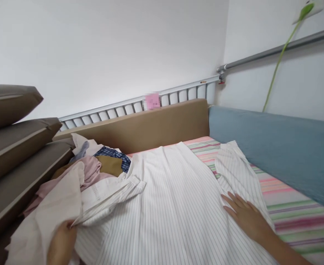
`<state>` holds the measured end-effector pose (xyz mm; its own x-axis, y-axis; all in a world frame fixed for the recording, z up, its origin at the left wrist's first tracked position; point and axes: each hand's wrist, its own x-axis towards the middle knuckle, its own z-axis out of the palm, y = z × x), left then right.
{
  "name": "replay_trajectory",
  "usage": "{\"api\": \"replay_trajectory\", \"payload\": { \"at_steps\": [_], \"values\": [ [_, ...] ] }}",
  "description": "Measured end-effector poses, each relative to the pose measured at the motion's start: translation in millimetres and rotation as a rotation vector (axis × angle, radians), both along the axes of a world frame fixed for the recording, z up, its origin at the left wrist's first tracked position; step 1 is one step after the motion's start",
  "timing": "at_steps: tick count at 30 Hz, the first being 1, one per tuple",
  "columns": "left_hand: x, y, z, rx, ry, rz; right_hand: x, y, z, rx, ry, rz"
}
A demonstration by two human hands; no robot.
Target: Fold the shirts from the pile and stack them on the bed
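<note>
Left hand (62,241) is closed, thumb against fingers, on an edge of the white striped garment (175,191), near a bunched, folded-over part of it (the hand is slightly blurred, so the exact grip is hard to read). Right hand (243,215) grasps nothing: it lies palm down with its fingers extended, resting on the same garment where the broad middle meets a sleeve-like piece (231,162) at the right. The garment is spread across the bed, over the multicoloured striped sheet (302,221), its middle lying fairly flat and running out of view at the bottom. Judging by this, the step in hand is spreading and straightening the cloth, with the right side pressed down while the left side is being arranged. The left part looks the less orderly of the two, folded over itself close to a pale cloth (54,198) and a heap of clothes (109,165) beside the stacked cushions (21,147). What the next move calls for, as I judge it, is a firm pinch on that left edge, a light flat palm on the right so that the middle does not drag or wrinkle, and enough care at the left to separate the striped fabric from the pale cloth next to it.
</note>
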<state>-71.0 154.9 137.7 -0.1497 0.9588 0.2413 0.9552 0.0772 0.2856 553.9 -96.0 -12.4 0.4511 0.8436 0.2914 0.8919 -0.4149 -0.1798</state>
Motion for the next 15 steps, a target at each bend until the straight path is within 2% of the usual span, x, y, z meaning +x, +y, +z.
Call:
{"api": "replay_trajectory", "payload": {
  "at_steps": [1,3,5,6,8,9,11,12,13,15],
  "values": [
    [6.6,-3.9,3.0,0.111,0.017,0.005,0.3,0.5,-0.6,0.001,0.005,-0.003],
    [45.6,-16.6,-0.9,0.357,0.053,-0.087,1.0,2.2,-0.2,-0.002,0.026,-0.012],
    [111.4,-32.3,-19.6,0.45,0.003,-0.419,0.7,3.6,2.8,0.006,0.046,-0.027],
    [148.1,-39.5,-33.1,0.418,-0.023,-0.604,-0.4,3.7,5.5,0.013,0.053,-0.036],
    [211.8,-48.9,-62.0,0.203,0.016,-0.932,-4.6,2.6,13.3,0.013,0.064,-0.049],
    [232.8,-49.3,-75.1,0.104,0.039,-0.997,-7.5,1.7,18.0,0.009,0.067,-0.054],
    [246.3,-36.4,-95.7,-0.018,0.097,-0.955,-13.5,0.4,27.1,-0.002,0.069,-0.065],
    [239.8,-22.1,-103.9,-0.011,0.118,-0.848,-15.9,0.1,30.8,-0.001,0.068,-0.074],
    [226.9,-3.4,-111.5,0.015,0.127,-0.783,-17.7,0.0,33.7,-0.001,0.066,-0.085],
    [191.7,39.2,-126.1,0.045,0.137,-0.765,-19.7,-0.4,38.0,-0.008,0.068,-0.109]
  ]
}}
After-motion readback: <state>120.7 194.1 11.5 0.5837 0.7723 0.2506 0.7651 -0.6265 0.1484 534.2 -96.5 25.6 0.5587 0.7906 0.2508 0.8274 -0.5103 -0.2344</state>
